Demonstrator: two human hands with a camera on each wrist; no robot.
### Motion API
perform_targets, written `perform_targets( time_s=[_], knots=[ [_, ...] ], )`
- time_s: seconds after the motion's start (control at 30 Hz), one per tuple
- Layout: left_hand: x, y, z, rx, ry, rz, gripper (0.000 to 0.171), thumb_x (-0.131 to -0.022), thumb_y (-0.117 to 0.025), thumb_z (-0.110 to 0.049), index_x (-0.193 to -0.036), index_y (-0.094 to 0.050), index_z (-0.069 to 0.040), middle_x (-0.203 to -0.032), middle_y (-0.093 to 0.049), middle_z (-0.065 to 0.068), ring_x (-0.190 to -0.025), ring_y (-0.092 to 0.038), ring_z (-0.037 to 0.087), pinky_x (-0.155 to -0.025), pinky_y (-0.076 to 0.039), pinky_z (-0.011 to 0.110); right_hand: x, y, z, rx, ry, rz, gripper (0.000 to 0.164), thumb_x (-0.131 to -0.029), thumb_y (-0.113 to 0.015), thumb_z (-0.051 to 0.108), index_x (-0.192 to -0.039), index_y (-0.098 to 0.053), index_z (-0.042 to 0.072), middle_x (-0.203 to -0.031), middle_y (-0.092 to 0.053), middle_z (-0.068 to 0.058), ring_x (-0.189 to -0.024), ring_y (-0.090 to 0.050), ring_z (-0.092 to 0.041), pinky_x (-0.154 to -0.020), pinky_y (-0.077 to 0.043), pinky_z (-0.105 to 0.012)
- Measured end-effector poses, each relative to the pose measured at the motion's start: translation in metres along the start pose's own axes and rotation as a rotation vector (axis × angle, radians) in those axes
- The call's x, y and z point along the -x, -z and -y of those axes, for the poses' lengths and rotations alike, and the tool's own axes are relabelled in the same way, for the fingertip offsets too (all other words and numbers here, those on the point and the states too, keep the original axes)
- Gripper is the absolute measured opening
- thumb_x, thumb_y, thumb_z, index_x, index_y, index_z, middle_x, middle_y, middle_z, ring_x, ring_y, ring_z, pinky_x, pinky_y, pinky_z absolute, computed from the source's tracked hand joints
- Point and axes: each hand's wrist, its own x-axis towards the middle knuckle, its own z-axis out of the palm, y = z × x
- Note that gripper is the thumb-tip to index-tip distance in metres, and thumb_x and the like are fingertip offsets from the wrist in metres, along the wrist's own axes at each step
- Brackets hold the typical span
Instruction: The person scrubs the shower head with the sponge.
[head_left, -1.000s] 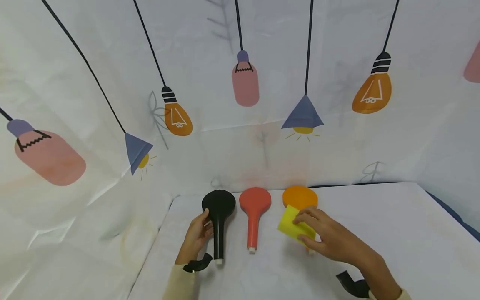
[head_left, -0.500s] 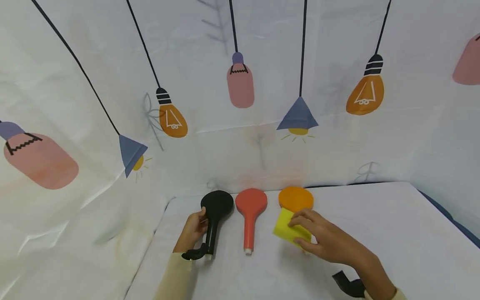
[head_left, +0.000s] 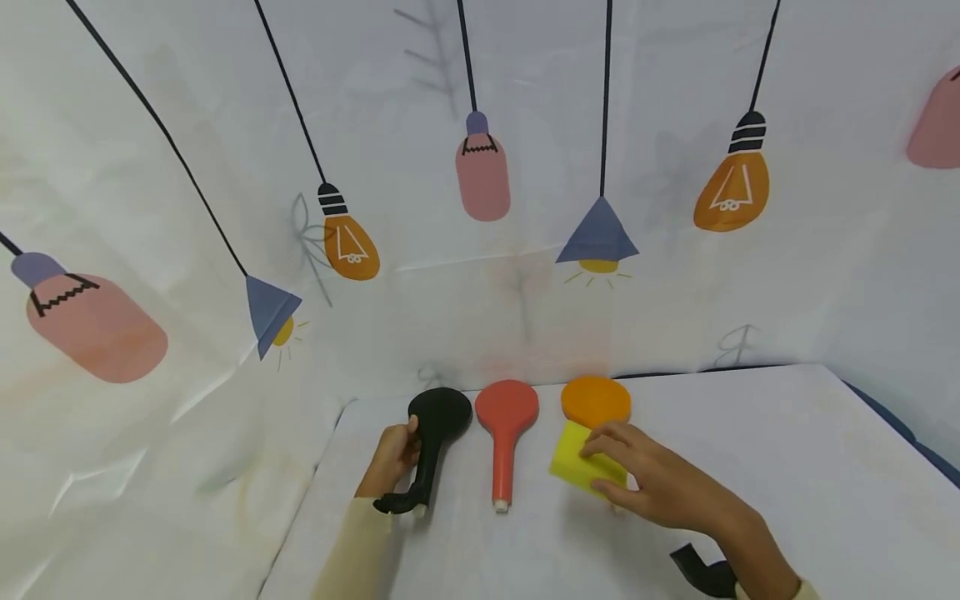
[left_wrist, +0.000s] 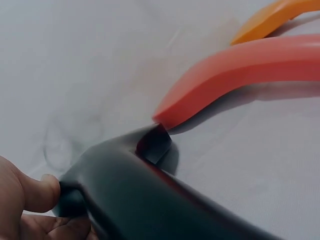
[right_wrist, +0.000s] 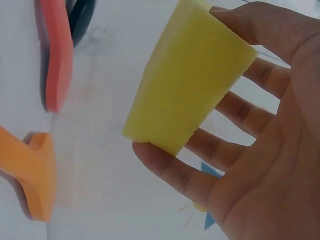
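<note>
At the left of the head view, my left hand (head_left: 393,458) pinches the rim of a black hand shower head (head_left: 440,414) between thumb and fingers. The left wrist view shows the thumb (left_wrist: 44,194) against that black rim. My right hand (head_left: 651,482) grips a yellow sponge (head_left: 573,457) by its edges, thumb and fingertips on opposite sides. The sponge overlaps the handle of an orange hand shower head (head_left: 596,400) in the head view. A red hand shower head (head_left: 507,407) lies between the black and orange ones, its handle pointing toward me.
A white-covered table (head_left: 750,450) carries everything. Behind it rises a white cloth backdrop (head_left: 465,317) printed with hanging lamps and bulbs. Black straps (head_left: 708,575) are at both wrists.
The black shower head's handle has swung slightly left, its lower end now behind the left wrist strap. The sponge stays in my right hand, nearly still. The camera view shifted slightly.
</note>
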Motion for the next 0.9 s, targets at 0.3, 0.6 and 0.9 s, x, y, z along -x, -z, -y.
perform_targets(
  time_s=[0.3,0.6,0.9],
  knots=[
    [0.0017,-0.0012,0.0000,-0.115,-0.002,-0.112,0.029,-0.097,-0.063,-0.017,-0.071,-0.055,-0.008,-0.059,-0.049,-0.002,-0.055,-0.049,0.010,-0.047,-0.046,0.023,-0.0012,-0.0017,-0.0015,0.006,0.023,0.004,0.030,-0.091,-0.074,0.027,-0.118,-0.061,0.027,-0.119,-0.055,0.013,-0.099,-0.052,-0.005,-0.079,-0.055,-0.020],
    [0.0033,0.0010,0.0023,-0.490,-0.127,-0.247,0.040,-0.097,-0.062,-0.036,-0.088,-0.064,0.003,-0.063,-0.062,0.002,-0.050,-0.058,0.009,-0.050,-0.049,0.023,-0.0029,-0.0015,-0.0032,0.030,0.035,-0.003,0.032,-0.090,-0.075,0.025,-0.118,-0.060,0.027,-0.119,-0.055,0.012,-0.099,-0.052,-0.007,-0.080,-0.056,-0.022],
    [0.0073,-0.0007,0.0015,-0.718,-0.241,-0.297,0.042,-0.099,-0.056,-0.038,-0.105,-0.064,0.004,-0.094,-0.071,0.018,-0.080,-0.067,0.027,-0.072,-0.054,0.038,-0.0031,-0.0016,-0.0019,0.026,0.016,0.009,0.033,-0.089,-0.076,0.024,-0.118,-0.061,0.027,-0.119,-0.055,0.012,-0.099,-0.053,-0.007,-0.080,-0.056,-0.022]
  ],
)
